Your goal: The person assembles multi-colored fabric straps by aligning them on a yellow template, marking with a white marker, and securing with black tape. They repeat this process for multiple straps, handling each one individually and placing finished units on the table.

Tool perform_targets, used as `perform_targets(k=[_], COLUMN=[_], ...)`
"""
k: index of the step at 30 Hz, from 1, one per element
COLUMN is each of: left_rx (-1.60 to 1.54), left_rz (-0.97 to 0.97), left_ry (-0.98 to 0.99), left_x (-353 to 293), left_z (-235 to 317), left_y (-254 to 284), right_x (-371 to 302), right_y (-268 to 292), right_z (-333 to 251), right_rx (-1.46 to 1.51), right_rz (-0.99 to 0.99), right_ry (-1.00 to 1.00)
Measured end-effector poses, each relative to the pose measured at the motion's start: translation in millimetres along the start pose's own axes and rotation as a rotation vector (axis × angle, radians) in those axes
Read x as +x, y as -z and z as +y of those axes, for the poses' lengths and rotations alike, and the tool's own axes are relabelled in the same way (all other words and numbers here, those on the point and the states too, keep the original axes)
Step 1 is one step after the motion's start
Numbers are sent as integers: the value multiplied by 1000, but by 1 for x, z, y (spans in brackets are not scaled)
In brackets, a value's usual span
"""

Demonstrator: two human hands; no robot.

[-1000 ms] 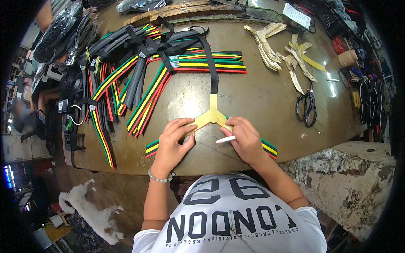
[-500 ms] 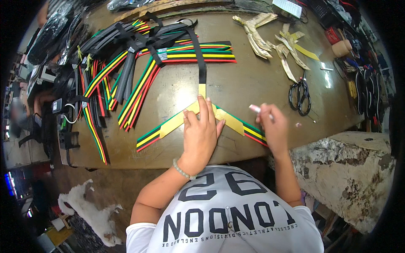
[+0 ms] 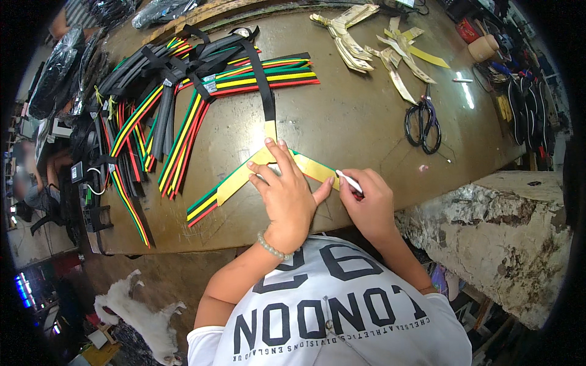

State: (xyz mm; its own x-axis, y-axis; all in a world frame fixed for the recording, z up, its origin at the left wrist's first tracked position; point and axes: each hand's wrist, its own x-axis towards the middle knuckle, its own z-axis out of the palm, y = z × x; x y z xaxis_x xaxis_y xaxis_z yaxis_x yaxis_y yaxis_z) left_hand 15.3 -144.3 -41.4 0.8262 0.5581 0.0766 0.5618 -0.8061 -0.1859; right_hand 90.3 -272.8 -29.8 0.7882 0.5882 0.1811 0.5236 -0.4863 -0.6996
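Under the left hand (image 3: 284,198), seemingly touching the right hand (image 3: 370,198), lies a yellow Y-piece (image 3: 312,168).

Workshop, with strap bundles (image 3: 268,78), scissors (image 3: 426,106), worktable (image 3: 354,125)

A glossy brown tabletop (image 3: 357,134) reflects white light beside a peeling, off-white block (image 3: 482,262); dull brown floor (image 3: 183,274) lies below.

The left hand (image 3: 284,198) covers the middle of the yellow template (image 3: 234,184), and the right hand (image 3: 372,204) hides one end of the striped strap (image 3: 200,210) and part of the white pen (image 3: 350,181). Right of both hands, a pinkish piece (image 3: 423,168) is too small to identify.
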Motion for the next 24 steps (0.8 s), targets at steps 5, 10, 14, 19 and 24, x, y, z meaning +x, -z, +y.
perform_targets(k=[5, 10, 14, 19, 24], left_rx=[38, 19, 14, -28, -44], left_rz=[-20, -11, -17, -45, -5], left_ry=[12, 22, 23, 16, -41], left_x=[2, 1, 3, 8, 14], left_z=[3, 4, 4, -1, -11], left_y=[-1, -4, -3, 2, 7], right_x=[0, -3, 4, 63, 132], right_y=[-1, 13, 31, 1, -51], right_z=[-3, -3, -1, 7, -2], right_rx=[-69, -68, 106, 534, 429], right_rz=[-53, -190, -380, -152, -397], right_ry=[88, 108, -10, -150, 371])
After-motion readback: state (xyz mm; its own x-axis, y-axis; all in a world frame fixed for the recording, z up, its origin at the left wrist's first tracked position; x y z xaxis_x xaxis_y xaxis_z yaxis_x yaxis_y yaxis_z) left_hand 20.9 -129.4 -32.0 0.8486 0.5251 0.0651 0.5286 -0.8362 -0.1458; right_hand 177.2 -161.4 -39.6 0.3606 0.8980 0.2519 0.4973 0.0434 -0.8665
